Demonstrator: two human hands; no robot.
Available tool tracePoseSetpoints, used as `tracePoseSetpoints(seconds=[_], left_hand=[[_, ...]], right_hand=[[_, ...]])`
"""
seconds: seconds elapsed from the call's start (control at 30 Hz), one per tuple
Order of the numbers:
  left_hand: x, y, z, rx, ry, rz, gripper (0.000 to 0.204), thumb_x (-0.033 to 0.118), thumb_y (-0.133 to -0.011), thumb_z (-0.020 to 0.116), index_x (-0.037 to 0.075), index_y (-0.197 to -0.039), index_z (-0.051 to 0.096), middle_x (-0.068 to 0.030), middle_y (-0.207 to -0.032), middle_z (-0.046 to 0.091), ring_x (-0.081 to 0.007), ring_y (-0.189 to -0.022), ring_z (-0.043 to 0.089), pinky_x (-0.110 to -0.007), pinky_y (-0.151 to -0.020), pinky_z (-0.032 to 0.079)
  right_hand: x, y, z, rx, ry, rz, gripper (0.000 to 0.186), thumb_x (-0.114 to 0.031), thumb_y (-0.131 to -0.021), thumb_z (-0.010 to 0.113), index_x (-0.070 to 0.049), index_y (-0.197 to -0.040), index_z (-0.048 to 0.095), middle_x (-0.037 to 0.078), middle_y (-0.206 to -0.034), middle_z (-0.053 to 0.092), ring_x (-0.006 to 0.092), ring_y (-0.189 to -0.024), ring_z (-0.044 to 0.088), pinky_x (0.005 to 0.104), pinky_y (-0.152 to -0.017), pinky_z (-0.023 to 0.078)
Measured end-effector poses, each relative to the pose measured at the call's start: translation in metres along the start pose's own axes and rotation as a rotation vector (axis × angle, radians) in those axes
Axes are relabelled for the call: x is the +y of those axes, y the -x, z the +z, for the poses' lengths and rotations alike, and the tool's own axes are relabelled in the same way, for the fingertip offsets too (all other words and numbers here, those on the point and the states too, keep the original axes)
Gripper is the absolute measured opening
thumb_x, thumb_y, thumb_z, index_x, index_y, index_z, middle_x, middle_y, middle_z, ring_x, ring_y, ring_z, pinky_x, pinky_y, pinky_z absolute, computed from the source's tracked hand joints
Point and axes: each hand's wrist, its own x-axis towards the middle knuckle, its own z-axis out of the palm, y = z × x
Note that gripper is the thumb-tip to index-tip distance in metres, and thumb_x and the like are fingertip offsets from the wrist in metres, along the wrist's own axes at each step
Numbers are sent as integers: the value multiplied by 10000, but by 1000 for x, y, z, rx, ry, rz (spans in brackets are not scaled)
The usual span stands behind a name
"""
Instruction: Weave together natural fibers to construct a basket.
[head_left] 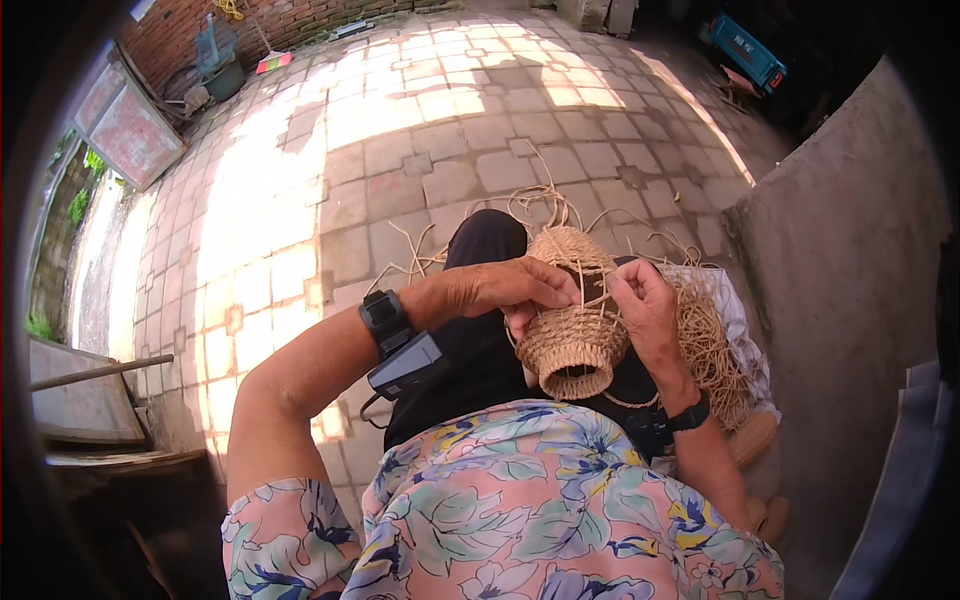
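Observation:
A woven basket of tan straw cord (568, 340) rests on my lap, its round rimmed mouth turned toward me. Upright strands cross an open gap between its near woven band and a far woven band (563, 243). My left hand (530, 287) grips the basket from the left, fingers bent around the strands at the gap. On the right, my right hand (645, 300) has thumb and forefinger pinched together on a cord strand at the basket's edge. Part of that strand is hidden by the fingers. Loose cord ends (548, 200) fan out beyond the basket.
A tangled heap of cord (715, 350) lies on a white sheet (738, 305) to my right, with rounded tan woven pieces (755, 440) nearer me. A concrete wall (850, 240) rises at right. Paving (400, 185) stretches ahead. Boards (85, 390) stand at left.

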Motion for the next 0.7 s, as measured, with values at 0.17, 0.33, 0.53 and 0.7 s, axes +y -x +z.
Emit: tracePoseSetpoints(seconds=[0.17,0.33,0.53,0.7], left_hand=[[1,10,3,74,-118,87,202,157,-939,522,75,-1103,606,2,-837,615,-30,-556,538,-161,-522,473],[-9,34,6,383,-184,244,283,78,-939,463,88,-1211,537,-30,-946,640,-38,-614,529,-175,-539,480],[-10,35,24,648,-346,155,314,129,-901,540,86,-1212,536,-7,-802,602,-50,-595,531,-201,-497,465],[-22,29,18,444,-24,186,312,121,-882,581,75,-1189,551,21,-694,557,-36,-518,501,-179,-435,419]], right_hand=[[1,-2,1,-32,180,-59,123,-65,-851,620,1,-783,541,-21,-670,492,36,-586,424,212,-525,386],[2,-1,-2,-14,131,-39,118,-19,-832,624,-20,-760,530,-51,-678,453,18,-575,373,194,-513,353],[3,0,0,-21,116,-43,110,-27,-837,624,-21,-770,538,-59,-682,448,9,-574,356,183,-508,334],[5,-1,0,-6,110,-39,106,-38,-842,626,-20,-778,543,-61,-676,448,8,-573,354,183,-508,332]])
